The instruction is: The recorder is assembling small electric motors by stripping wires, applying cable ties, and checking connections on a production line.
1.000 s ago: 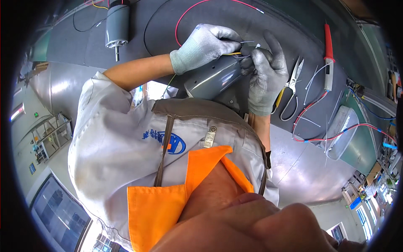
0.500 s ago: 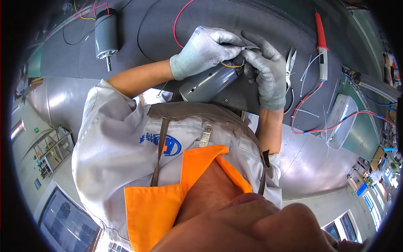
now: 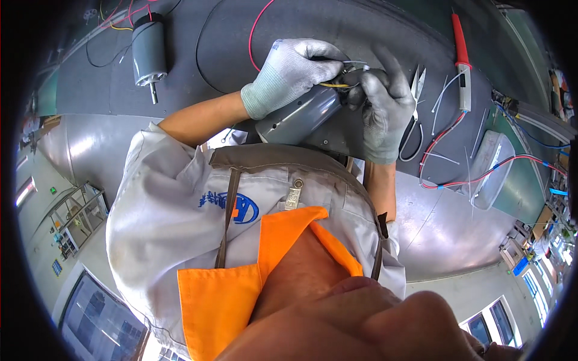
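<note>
My left hand [image 3: 295, 72], in a pale knit glove, is closed in a pinch on a thin white cable tie [image 3: 356, 62]. The tie loops over dark and yellow wires [image 3: 335, 85] at the end of a grey cylindrical motor [image 3: 298, 117], which lies below the hands. My right hand [image 3: 388, 105], its glove fingers stained dark, is beside the tie's far end. Its thumb and forefinger stand apart, the forefinger blurred by motion. Its other fingers are near the wires, partly hidden behind the thumb.
A second grey motor [image 3: 149, 54] with wires lies at the far left. Right of my hands lie scissors [image 3: 416, 90], loose white cable ties [image 3: 444, 96] and a red-handled tool [image 3: 461, 48] on a red and black cable. A grey tray-like piece [image 3: 489, 171] is at the right.
My right hand has moved slightly right and nearer to me, and its thumb and forefinger have spread. My left hand keeps its pinch in nearly the same place.
</note>
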Tool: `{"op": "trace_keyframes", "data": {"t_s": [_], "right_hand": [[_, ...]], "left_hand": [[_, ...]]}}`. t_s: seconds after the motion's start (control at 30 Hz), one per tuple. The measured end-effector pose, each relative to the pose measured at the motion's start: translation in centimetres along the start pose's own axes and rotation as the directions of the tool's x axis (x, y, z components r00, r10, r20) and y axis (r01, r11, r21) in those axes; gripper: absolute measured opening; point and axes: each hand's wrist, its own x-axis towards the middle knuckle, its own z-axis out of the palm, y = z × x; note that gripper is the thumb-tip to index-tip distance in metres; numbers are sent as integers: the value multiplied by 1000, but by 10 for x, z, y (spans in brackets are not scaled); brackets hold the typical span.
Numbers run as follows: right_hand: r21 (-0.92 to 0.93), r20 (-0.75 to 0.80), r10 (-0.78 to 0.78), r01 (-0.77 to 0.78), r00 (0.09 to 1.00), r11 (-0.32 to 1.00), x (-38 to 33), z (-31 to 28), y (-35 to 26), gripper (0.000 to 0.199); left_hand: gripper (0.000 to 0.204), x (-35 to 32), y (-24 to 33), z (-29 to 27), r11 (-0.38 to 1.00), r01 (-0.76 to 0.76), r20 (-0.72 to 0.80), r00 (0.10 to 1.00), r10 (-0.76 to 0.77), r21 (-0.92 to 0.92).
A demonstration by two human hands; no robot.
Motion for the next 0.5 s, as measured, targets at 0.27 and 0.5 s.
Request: {"op": "trace_keyframes", "data": {"t_s": [0.27,0.5], "right_hand": [[114,-17,-47,49,999,992,2,5,9,52],[-206,192,295,-256,936,945,23,-8,-24,41]], "left_hand": [[22,0,-1,-3,1000,12,-22,1000,-11,28],[17,1,3,2,976,-202,46,979,199,86]]}}
